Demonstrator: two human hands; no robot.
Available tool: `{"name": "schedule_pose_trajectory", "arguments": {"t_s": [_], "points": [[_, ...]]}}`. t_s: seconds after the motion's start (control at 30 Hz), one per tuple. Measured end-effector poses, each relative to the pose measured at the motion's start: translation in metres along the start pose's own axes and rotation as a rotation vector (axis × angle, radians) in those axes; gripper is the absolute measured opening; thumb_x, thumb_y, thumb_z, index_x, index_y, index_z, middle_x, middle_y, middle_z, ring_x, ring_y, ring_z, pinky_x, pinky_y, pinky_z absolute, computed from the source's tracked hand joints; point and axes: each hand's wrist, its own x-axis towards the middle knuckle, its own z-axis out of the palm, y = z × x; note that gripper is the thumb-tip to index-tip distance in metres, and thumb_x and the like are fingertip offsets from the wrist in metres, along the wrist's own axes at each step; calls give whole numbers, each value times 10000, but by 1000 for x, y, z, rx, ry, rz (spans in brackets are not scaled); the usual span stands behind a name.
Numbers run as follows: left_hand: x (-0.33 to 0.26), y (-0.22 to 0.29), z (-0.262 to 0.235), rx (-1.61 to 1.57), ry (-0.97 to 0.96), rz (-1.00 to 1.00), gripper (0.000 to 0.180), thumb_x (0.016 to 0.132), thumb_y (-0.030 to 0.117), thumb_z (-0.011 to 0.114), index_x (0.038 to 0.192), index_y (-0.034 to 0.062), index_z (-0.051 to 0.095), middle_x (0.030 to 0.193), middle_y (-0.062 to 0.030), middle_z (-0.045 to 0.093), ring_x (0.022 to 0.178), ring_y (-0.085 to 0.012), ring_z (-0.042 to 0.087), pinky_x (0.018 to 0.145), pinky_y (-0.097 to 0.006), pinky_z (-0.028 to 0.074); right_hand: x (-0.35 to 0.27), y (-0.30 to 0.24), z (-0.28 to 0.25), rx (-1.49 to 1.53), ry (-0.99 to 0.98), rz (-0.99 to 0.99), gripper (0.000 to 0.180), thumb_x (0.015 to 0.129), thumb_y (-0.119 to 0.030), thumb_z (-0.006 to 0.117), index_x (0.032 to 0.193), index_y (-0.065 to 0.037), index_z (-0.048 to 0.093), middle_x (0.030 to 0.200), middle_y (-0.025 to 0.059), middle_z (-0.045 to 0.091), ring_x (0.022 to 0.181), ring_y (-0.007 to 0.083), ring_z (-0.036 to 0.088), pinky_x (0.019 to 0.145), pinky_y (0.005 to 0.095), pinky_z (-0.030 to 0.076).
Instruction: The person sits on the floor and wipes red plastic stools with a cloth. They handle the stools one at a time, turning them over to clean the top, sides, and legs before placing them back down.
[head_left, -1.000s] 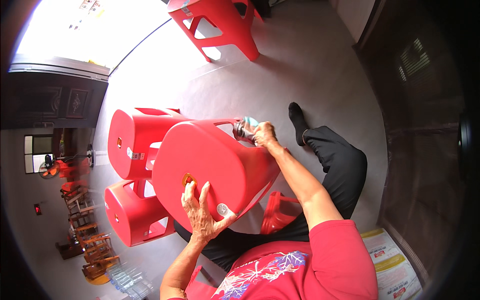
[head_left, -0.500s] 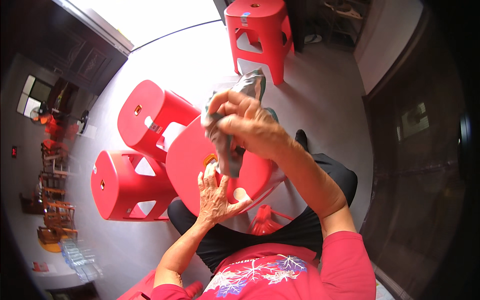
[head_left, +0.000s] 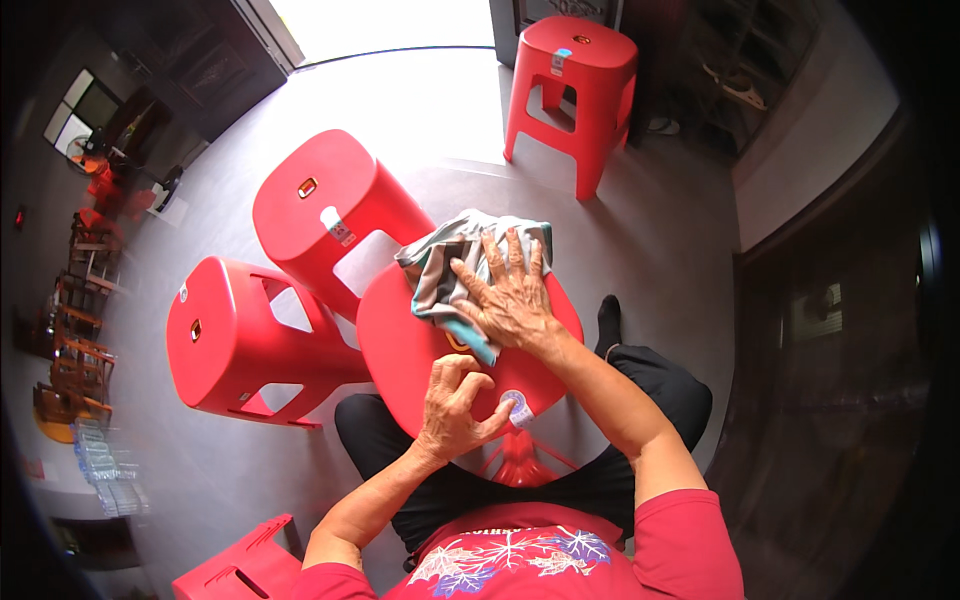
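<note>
A red plastic stool (head_left: 395, 345) stands between my knees, its seat facing up. My right hand (head_left: 512, 300) lies flat on a crumpled grey, white and teal cloth (head_left: 437, 262), fingers spread, pressing it onto the far part of the seat. The cloth partly covers the golden-rimmed hole in the seat's middle. On the near part of the seat rests my left hand (head_left: 455, 412), its fingers bent and its thumb stretched apart. The thumb tip touches a round pale sticker (head_left: 517, 409) near the seat's front edge. Nothing shows in the left hand.
Two more red stools (head_left: 320, 195) (head_left: 205, 320) stand close on the left, and another red stool (head_left: 580, 60) stands farther off by the doorway. Part of a red plastic piece (head_left: 240, 565) shows at the lower left. Wooden chairs (head_left: 90, 350) line the far left side.
My right hand has lowered the cloth from the air onto the seat and spread its fingers over it. My left hand's fingers have curled. The view has shifted a little.
</note>
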Motion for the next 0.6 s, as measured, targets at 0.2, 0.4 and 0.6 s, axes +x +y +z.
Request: {"name": "schedule_pose_trajectory", "arguments": {"t_s": [0.2, 0.4, 0.6], "points": [[1, -5, 4, 51, 53, 45, 596, 630, 281, 812, 1053, 20, 483, 1086, -181, 460, 1029, -348, 453, 899, -455, 384, 48, 2, 26, -20, 2, -220, 520, 946, -456, 412, 1391, -191, 451, 1485, 167, 307, 1381, 368, 251, 1129, 535, 113], [-5, -8, -6, 181, 339, -31, 547, 748, 345, 729, 1135, 31, 503, 1178, -175, 486, 1120, -350, 449, 990, -464, 306, 2, -45, 38, 129, -74, -585, 592, 900, -446, 448, 1426, -185, 380, 1508, 98, 297, 1414, 301, 216, 1148, 518, 117], [-25, -30, -23, 353, -120, -256, 708, 882, 588, 444, 1374, 79, 416, 1384, -190, 394, 1309, -381, 315, 1083, -560, 150, -60, -53, -33, 417, -197, -546, 483, 828, -360, 593, 1247, -126, 542, 1360, 104, 457, 1373, 308, 294, 1114, 549, 206]]}}
